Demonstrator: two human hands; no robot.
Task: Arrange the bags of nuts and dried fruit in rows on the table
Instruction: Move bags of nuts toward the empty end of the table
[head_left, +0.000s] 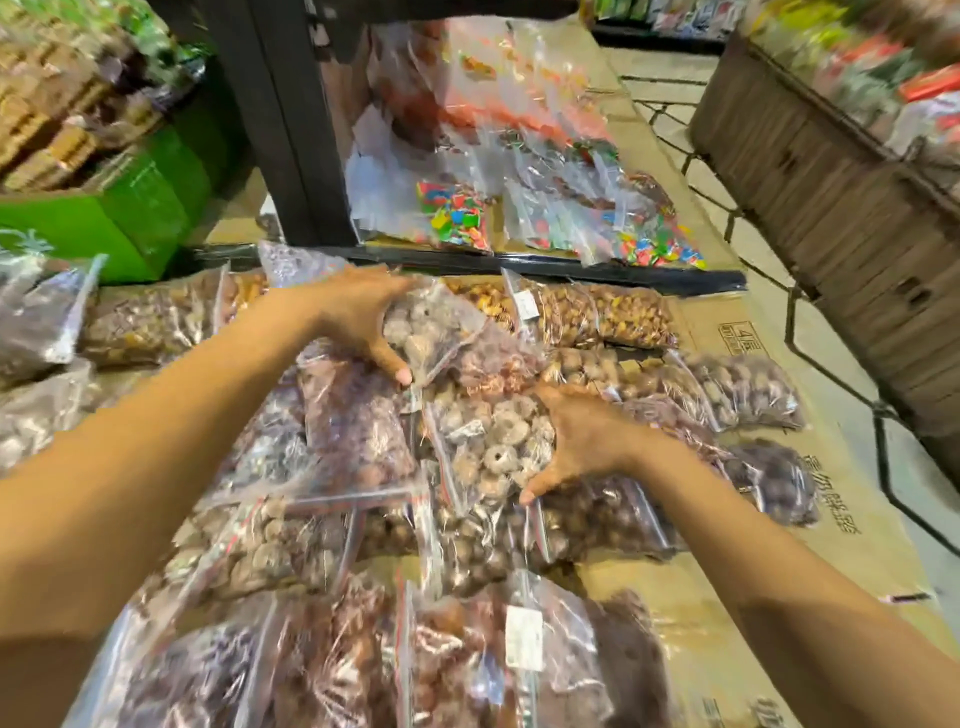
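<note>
Several clear zip bags of nuts and dried fruit cover a table lined with cardboard (727, 613). My left hand (358, 322) grips a bag of pale round dried fruit (431, 327) at the table's middle back, thumb pressed on its near edge. My right hand (582, 441) holds the right edge of a bag of ring-shaped dried fruit (488, 441), thumb underneath toward me. A dark reddish bag (353, 426) lies to the left between my arms. Bags of golden nuts (613, 312) line the back row.
A black post (291, 130) rises behind the table. Bags of colourful sweets (457, 218) lie on a farther surface. A green box (130, 208) stands at the left, wooden crates (831, 208) at the right. Bare cardboard shows along the right edge.
</note>
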